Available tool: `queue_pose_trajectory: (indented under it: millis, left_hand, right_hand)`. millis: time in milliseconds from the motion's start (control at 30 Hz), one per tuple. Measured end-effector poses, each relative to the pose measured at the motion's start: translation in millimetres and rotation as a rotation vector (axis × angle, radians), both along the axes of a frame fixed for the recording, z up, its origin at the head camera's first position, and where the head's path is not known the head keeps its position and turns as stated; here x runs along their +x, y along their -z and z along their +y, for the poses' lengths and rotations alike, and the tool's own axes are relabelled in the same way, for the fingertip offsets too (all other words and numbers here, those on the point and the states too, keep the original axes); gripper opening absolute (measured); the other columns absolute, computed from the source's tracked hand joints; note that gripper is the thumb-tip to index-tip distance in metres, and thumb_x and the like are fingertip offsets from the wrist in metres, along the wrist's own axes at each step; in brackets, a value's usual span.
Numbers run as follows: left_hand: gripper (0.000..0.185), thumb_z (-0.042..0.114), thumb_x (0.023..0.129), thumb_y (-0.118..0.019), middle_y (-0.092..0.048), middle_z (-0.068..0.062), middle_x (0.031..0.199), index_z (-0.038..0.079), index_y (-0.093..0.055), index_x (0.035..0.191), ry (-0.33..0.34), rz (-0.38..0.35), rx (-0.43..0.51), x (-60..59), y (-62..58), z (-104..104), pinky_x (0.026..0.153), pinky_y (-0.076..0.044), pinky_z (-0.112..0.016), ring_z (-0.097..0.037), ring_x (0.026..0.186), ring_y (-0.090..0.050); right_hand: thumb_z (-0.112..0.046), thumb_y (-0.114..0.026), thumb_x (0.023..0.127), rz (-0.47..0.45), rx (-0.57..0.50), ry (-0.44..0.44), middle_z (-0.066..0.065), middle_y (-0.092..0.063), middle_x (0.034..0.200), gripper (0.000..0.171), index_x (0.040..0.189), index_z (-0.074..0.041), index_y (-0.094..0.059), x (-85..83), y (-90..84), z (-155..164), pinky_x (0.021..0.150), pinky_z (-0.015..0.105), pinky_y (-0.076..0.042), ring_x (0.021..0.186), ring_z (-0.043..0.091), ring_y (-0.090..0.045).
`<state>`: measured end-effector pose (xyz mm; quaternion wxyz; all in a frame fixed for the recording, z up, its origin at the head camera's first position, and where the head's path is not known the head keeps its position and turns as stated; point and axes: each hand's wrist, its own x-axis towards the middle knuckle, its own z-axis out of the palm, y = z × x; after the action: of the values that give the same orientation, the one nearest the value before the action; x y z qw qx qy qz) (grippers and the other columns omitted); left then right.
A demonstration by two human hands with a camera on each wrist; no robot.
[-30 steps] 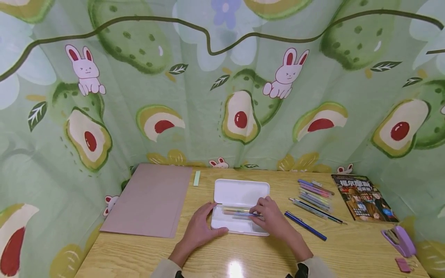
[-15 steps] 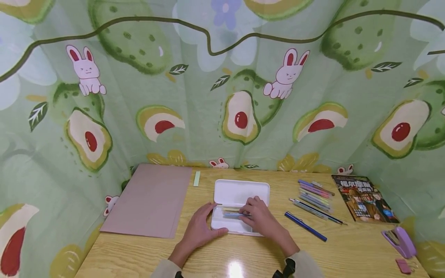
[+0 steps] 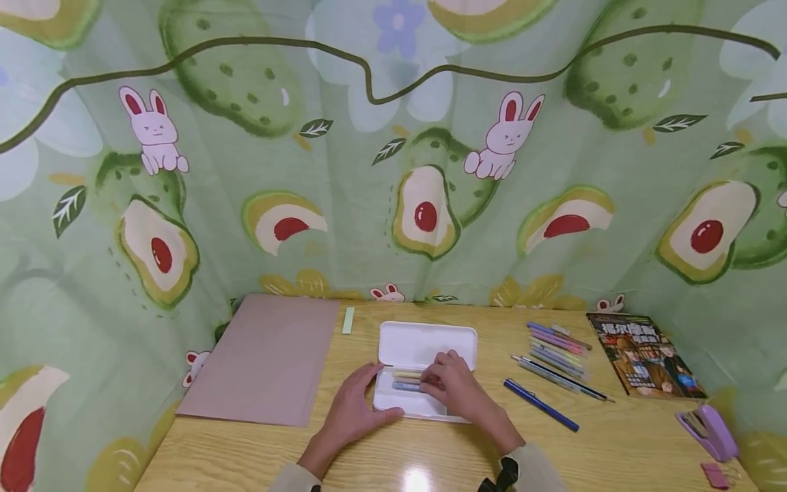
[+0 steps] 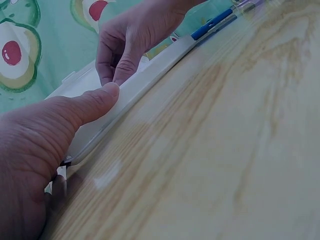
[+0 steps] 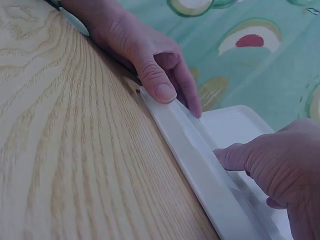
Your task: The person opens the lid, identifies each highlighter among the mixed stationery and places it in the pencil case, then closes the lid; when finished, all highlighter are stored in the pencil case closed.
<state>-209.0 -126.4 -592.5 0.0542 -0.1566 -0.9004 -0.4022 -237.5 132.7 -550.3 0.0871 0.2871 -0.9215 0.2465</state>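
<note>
- An open white rectangular case [image 3: 418, 406] sits on the wooden tabletop [image 3: 375, 465].
- Your left hand [image 3: 352, 408] grips its left end.
- Your right hand [image 3: 453, 387] bends over slim coloured pens [image 3: 406, 386] inside — pinching or not, I can't tell.

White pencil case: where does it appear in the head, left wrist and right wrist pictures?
Head: the white case lies open in the lower half, slightly right of centre.
Left wrist: the white case slants across the upper left, partly covered by hands.
Right wrist: the white case slants from mid-picture to the bottom edge.
Shared landmark: the left hand, thumb on the near edge.
</note>
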Motion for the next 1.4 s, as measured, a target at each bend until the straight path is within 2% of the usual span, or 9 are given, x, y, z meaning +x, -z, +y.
queue_pose_trajectory:
  millis: [100,167,367,533,633,867,1067,1200,1400]
  left_hand:
    - [0.097,0.069,0.075,-0.084,-0.053,-0.017,0.153,0.013,-0.056,0.149,0.000,0.009,-0.005,-1.0,0.7,0,0.110,-0.044,-0.061,-0.039,0.142,-0.049]
    - [0.098,0.069,0.075,-0.084,-0.053,-0.017,0.153,0.012,-0.056,0.149,-0.002,0.015,-0.007,-1.1,0.8,1,0.110,-0.044,-0.061,-0.040,0.142,-0.049]
    - [0.098,0.070,0.075,-0.084,-0.054,-0.016,0.153,0.013,-0.056,0.149,0.000,0.013,-0.014,-0.2,0.2,1,0.110,-0.043,-0.062,-0.040,0.142,-0.049]
    - [0.098,0.069,0.074,-0.084,-0.054,-0.016,0.154,0.014,-0.056,0.150,-0.002,0.008,-0.011,-0.7,0.1,1,0.111,-0.042,-0.062,-0.040,0.143,-0.048]
    - [0.098,0.068,0.074,-0.085,-0.053,-0.015,0.154,0.014,-0.056,0.150,-0.001,0.012,-0.004,-0.9,-0.1,1,0.111,-0.042,-0.062,-0.040,0.143,-0.047]
    - [0.097,0.068,0.075,-0.084,-0.054,-0.016,0.153,0.014,-0.056,0.150,0.003,0.016,-0.001,0.4,0.1,2,0.111,-0.042,-0.063,-0.041,0.143,-0.047]
    - [0.097,0.068,0.075,-0.085,-0.054,-0.016,0.154,0.014,-0.056,0.150,0.001,0.011,-0.003,1.1,-0.2,2,0.111,-0.042,-0.064,-0.040,0.144,-0.047]
    - [0.097,0.068,0.075,-0.084,-0.054,-0.015,0.154,0.014,-0.056,0.150,-0.002,0.006,-0.001,0.5,0.1,2,0.112,-0.041,-0.063,-0.040,0.144,-0.047]
    - [0.099,0.070,0.075,-0.083,-0.052,-0.014,0.156,0.016,-0.054,0.152,-0.005,-0.021,0.000,0.3,1.1,1,0.112,-0.040,-0.063,-0.039,0.145,-0.045]
  right_hand:
    - [-0.025,-0.086,0.089,-0.006,0.007,0.026,-0.011,-0.051,0.082,0.011,0.094,-0.018,-0.081,0.6,-1.3,1,0.073,0.027,-0.036,0.083,0.010,-0.040]
    - [-0.026,-0.084,0.091,-0.029,-0.008,0.039,-0.011,-0.049,0.081,0.014,0.100,-0.016,-0.081,2.0,-3.3,3,0.072,0.025,-0.037,0.081,0.009,-0.041]
    - [-0.024,-0.081,0.094,-0.113,-0.169,0.051,-0.008,-0.043,0.078,0.034,0.123,-0.008,-0.076,10.8,-9.7,24,0.062,0.022,-0.037,0.070,0.005,-0.040]
    - [-0.017,-0.083,0.091,-0.087,-0.296,0.043,0.000,-0.048,0.076,0.039,0.126,-0.002,-0.074,17.6,-12.2,50,0.060,0.022,-0.037,0.069,0.008,-0.042]
    - [-0.009,-0.084,0.088,-0.038,-0.337,0.040,0.005,-0.054,0.079,0.039,0.125,0.000,-0.074,20.3,-13.6,65,0.057,0.021,-0.040,0.066,0.011,-0.045]
    - [-0.002,-0.085,0.085,0.079,-0.367,0.085,-0.003,-0.059,0.083,0.035,0.119,-0.001,-0.075,28.3,-13.3,99,0.056,0.023,-0.043,0.065,0.009,-0.050]
    - [0.001,-0.086,0.081,0.168,-0.334,0.189,0.001,-0.054,0.083,0.043,0.122,0.003,-0.073,32.9,-10.2,132,0.059,0.024,-0.039,0.070,0.008,-0.043]
    - [-0.001,-0.087,0.082,0.160,-0.292,0.283,0.005,-0.053,0.086,0.049,0.128,0.001,-0.070,33.9,-4.5,156,0.062,0.025,-0.034,0.074,0.012,-0.040]
    - [0.004,-0.088,0.077,0.233,-0.279,0.320,0.006,-0.054,0.085,0.051,0.125,0.004,-0.071,31.3,6.7,182,0.071,0.029,-0.030,0.076,0.019,-0.041]
